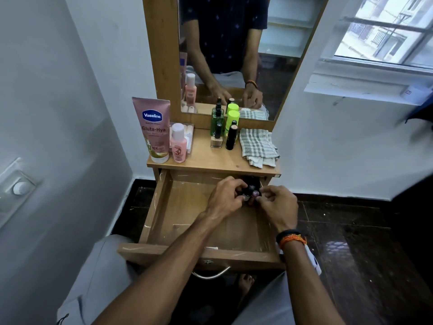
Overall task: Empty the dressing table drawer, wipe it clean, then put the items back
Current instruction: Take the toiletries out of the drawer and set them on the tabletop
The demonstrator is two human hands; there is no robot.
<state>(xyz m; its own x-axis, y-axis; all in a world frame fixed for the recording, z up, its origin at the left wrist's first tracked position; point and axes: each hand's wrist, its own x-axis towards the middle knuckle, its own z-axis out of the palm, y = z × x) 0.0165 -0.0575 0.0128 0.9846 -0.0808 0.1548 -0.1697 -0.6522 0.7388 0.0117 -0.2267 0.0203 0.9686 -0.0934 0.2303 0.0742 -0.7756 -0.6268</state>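
The wooden drawer [182, 212] of the dressing table is pulled out, its floor mostly bare. At its back right corner lie small dark cosmetic items [251, 191], one with a pinkish cap. My left hand [226, 199] and my right hand [277, 206] both close around these items from either side. On the tabletop [210, 158] stand a pink Vaseline tube [152, 130], a small pink bottle [179, 144], a green pump bottle [216, 121], a lime-capped bottle [232, 120], a nail polish bottle [216, 138] and a black tube [231, 137]. A checked cloth [257, 145] lies folded at the right.
A mirror [225, 50] rises behind the tabletop. White walls close in on both sides, with a window [384, 36] at the upper right. The drawer's metal handle [210, 274] hangs over my knees. Dark tiled floor [351, 242] lies to the right.
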